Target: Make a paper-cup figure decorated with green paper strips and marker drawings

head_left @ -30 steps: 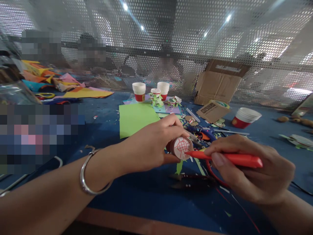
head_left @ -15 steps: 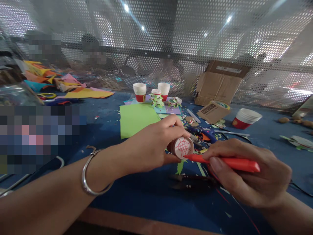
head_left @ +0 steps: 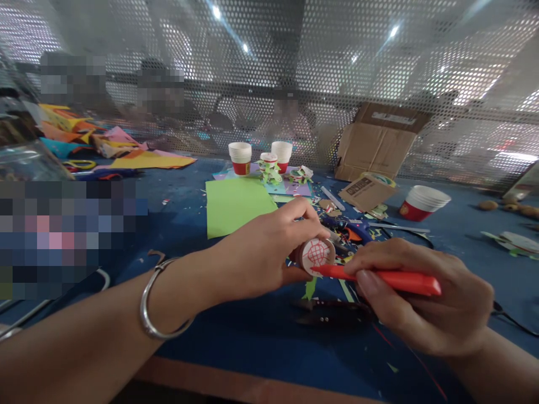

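Observation:
My left hand [head_left: 269, 247] grips a small paper cup [head_left: 318, 255] on its side, its round white base facing me. Red crossing lines mark that base. A red marker [head_left: 400, 280] is held in my right hand [head_left: 429, 303], its tip at the lower left of the base. A green paper piece [head_left: 309, 288] shows just below the cup. Dark scissors [head_left: 332, 315] lie on the blue table under my hands.
Green paper [head_left: 236, 205] lies beyond my left hand. Behind it stand stacked paper cups [head_left: 240, 159] and a small paper turtle [head_left: 269, 168]. Paper scraps and a blue glue gun [head_left: 357, 229] are near the middle. More stacked cups [head_left: 424, 203] and cardboard [head_left: 379, 143] stand at right.
The marker and my right hand have shifted slightly left along the cup's base. My left hand and the cup have barely moved.

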### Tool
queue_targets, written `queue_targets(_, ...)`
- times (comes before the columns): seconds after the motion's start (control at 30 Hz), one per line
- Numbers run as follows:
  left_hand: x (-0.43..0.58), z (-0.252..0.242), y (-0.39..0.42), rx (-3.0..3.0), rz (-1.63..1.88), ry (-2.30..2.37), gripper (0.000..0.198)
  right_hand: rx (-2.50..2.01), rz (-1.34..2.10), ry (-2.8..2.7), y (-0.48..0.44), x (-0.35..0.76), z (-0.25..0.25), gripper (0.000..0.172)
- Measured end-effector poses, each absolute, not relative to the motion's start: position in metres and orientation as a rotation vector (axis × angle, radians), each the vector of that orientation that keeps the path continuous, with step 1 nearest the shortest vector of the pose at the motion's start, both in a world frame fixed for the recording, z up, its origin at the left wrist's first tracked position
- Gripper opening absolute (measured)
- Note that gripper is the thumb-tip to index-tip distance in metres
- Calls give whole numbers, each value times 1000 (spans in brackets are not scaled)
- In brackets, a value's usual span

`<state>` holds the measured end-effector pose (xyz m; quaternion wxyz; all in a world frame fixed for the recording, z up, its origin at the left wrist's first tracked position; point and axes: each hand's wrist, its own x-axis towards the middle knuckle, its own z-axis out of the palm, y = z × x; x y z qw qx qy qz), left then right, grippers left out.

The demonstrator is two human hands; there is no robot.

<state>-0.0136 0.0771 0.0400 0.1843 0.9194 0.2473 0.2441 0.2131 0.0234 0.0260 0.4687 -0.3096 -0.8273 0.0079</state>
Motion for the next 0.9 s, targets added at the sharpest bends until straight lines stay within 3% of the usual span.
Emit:
queue_targets(0.6, -13, 42, 76, 2587, 657, 659, 34, -770, -24, -1971, 22, 215, 21, 19)
queue_targets(0.9, -14, 39, 78, 2600, 700, 653, 43, -708, -1, -2010, 21, 209, 28, 22)
